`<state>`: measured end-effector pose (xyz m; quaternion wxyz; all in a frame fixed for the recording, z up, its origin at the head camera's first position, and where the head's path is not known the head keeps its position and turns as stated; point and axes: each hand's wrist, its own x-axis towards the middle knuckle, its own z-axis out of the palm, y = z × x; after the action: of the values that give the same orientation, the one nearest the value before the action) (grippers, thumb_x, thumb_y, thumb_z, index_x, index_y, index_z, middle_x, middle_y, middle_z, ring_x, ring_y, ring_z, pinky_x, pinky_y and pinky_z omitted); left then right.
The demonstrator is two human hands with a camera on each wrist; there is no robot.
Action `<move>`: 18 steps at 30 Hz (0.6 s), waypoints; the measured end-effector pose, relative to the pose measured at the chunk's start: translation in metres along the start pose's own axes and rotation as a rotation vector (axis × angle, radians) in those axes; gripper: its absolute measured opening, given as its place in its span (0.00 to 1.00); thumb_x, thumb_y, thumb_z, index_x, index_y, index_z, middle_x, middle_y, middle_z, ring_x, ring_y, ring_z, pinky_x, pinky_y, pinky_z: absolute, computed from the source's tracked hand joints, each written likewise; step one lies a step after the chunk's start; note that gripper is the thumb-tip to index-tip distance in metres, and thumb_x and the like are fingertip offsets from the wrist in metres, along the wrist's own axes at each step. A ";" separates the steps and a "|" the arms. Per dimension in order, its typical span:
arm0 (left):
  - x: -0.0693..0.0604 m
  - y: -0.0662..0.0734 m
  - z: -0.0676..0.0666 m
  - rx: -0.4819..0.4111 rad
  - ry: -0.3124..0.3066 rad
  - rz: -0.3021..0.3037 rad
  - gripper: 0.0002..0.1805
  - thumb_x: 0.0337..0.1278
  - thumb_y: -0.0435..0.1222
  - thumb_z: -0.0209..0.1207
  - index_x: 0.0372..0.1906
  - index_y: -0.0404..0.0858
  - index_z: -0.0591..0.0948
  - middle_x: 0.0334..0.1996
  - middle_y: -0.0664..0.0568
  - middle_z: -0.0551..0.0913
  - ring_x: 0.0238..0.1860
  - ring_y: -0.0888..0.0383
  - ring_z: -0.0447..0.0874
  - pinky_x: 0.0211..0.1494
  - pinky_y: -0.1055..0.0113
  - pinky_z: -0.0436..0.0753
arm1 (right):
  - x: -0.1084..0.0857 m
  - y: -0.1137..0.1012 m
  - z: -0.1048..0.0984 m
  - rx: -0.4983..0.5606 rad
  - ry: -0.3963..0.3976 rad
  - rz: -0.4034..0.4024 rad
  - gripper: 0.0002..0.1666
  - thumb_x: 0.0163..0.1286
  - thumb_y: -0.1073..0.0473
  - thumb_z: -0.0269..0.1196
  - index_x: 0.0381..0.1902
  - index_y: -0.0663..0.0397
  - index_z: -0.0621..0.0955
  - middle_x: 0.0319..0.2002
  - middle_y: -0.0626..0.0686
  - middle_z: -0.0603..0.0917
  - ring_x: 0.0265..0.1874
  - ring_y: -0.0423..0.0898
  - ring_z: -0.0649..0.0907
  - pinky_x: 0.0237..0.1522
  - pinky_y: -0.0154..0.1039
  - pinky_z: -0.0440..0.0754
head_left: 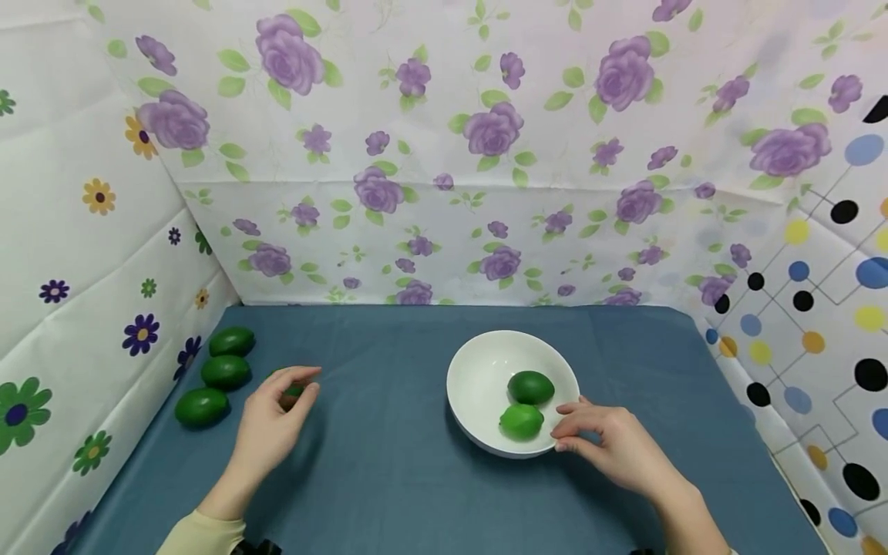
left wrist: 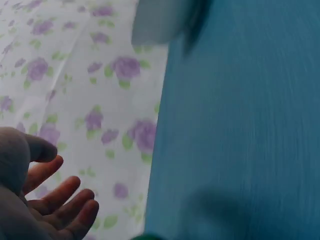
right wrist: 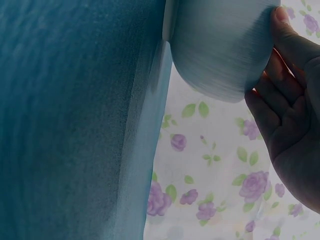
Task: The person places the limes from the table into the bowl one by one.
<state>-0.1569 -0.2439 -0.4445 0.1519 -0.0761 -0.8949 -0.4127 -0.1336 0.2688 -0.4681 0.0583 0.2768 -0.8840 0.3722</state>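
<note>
A white bowl (head_left: pixel 477 393) (right wrist: pixel 222 47) holds a dark green fruit (head_left: pixel 531 387) and a lighter green fruit (head_left: pixel 522 422). My right hand (head_left: pixel 610 443) (right wrist: pixel 295 117) grips the bowl's right side, thumb and fingers on its wall. On the left, my left hand (head_left: pixel 274 420) (left wrist: pixel 42 192) hovers with bent, relaxed fingers over another green fruit (head_left: pixel 294 390), which it partly hides; the left wrist view shows nothing between its fingers. Beside it, three dark green fruits (head_left: pixel 232 341) (head_left: pixel 226 372) (head_left: pixel 202 407) lie in a slanting row.
A blue cloth (head_left: pixel 388 462) covers the table. Flowered sheets (head_left: pixel 430 154) stand behind and at the left, and a dotted sheet (head_left: pixel 819 393) is on the right. The bowl's underside (left wrist: pixel 160 22) shows at the top of the left wrist view.
</note>
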 end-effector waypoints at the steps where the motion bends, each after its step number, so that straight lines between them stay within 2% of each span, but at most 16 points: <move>1: 0.000 -0.004 -0.003 0.047 0.010 0.029 0.16 0.81 0.39 0.61 0.64 0.41 0.86 0.59 0.44 0.83 0.41 0.47 0.86 0.39 0.58 0.85 | 0.000 0.000 0.000 0.000 -0.001 0.000 0.10 0.63 0.55 0.79 0.41 0.35 0.93 0.42 0.29 0.90 0.61 0.45 0.86 0.73 0.31 0.65; 4: 0.001 -0.014 -0.011 0.151 0.015 0.084 0.19 0.78 0.36 0.64 0.67 0.37 0.84 0.65 0.39 0.79 0.47 0.42 0.84 0.42 0.48 0.84 | 0.000 -0.001 0.000 -0.007 -0.001 -0.001 0.09 0.63 0.54 0.79 0.41 0.36 0.93 0.42 0.29 0.89 0.61 0.45 0.86 0.73 0.31 0.65; 7: 0.003 -0.023 -0.017 0.212 -0.012 0.077 0.22 0.76 0.36 0.65 0.69 0.34 0.82 0.68 0.34 0.75 0.45 0.40 0.82 0.39 0.46 0.80 | 0.000 -0.001 0.000 -0.011 0.003 0.000 0.09 0.63 0.54 0.79 0.41 0.35 0.93 0.43 0.29 0.89 0.61 0.45 0.86 0.73 0.31 0.66; 8: 0.003 -0.026 -0.018 0.227 -0.023 0.070 0.23 0.76 0.36 0.66 0.69 0.34 0.81 0.69 0.33 0.74 0.49 0.38 0.81 0.41 0.44 0.80 | 0.000 -0.001 -0.001 -0.013 0.002 0.000 0.09 0.63 0.54 0.79 0.41 0.35 0.93 0.43 0.29 0.89 0.61 0.45 0.86 0.73 0.31 0.66; 11: 0.004 -0.033 -0.022 0.239 -0.053 0.047 0.25 0.75 0.37 0.66 0.70 0.32 0.79 0.70 0.29 0.71 0.54 0.33 0.79 0.47 0.38 0.80 | 0.000 -0.001 -0.001 -0.011 0.003 0.003 0.09 0.62 0.54 0.79 0.41 0.35 0.93 0.43 0.29 0.89 0.61 0.45 0.86 0.73 0.31 0.66; 14: 0.006 -0.037 -0.024 0.234 -0.080 0.025 0.27 0.75 0.36 0.66 0.72 0.30 0.77 0.72 0.26 0.68 0.68 0.26 0.69 0.58 0.29 0.75 | -0.001 -0.001 -0.001 -0.009 0.005 0.003 0.10 0.62 0.55 0.79 0.41 0.33 0.93 0.43 0.29 0.89 0.61 0.44 0.86 0.73 0.31 0.66; 18: 0.009 -0.041 -0.025 0.237 -0.129 -0.018 0.31 0.76 0.38 0.66 0.75 0.29 0.73 0.75 0.24 0.63 0.72 0.23 0.63 0.64 0.25 0.70 | 0.000 0.000 0.000 0.007 0.001 -0.005 0.10 0.63 0.55 0.79 0.41 0.34 0.92 0.42 0.31 0.90 0.61 0.46 0.87 0.74 0.31 0.65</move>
<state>-0.1709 -0.2891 -0.4552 0.0983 -0.0756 -0.9460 -0.2996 -0.1334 0.2687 -0.4682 0.0584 0.2789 -0.8820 0.3754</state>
